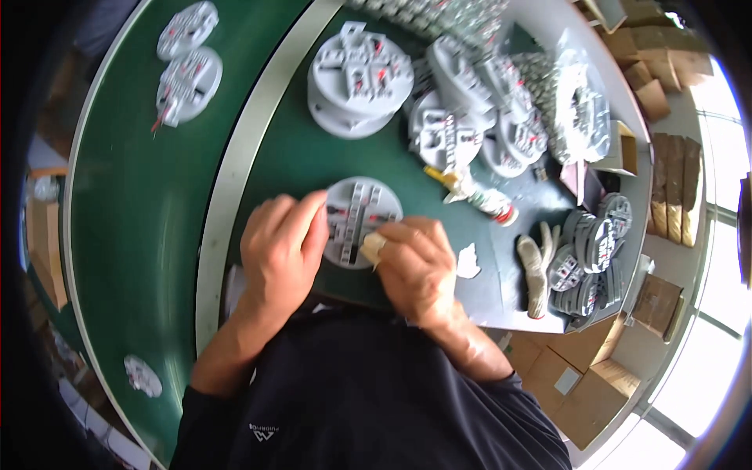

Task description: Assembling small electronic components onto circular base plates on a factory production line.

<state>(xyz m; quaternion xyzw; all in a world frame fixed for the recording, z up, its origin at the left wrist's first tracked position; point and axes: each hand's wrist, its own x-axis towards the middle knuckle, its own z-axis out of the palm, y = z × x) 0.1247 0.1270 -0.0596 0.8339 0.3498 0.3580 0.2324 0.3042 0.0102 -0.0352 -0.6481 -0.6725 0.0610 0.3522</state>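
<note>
A round light-grey plastic disc with raised slots, terminal-like blocks and small red parts lies on the green work surface in front of me. At its left rim is my left hand, thumb and fingers pressed together; whatever they pinch is hidden. My right hand is curled over the disc's lower right edge with its fingers closed. A pale yellow wrap or bit of cloth shows at those fingertips, and I cannot make out anything else in them.
Stacked grey discs stand beyond, with more piled to their right. A bottle, a white glove and smaller round parts lie at right. Left runs a green belt behind a pale rail, carrying several discs.
</note>
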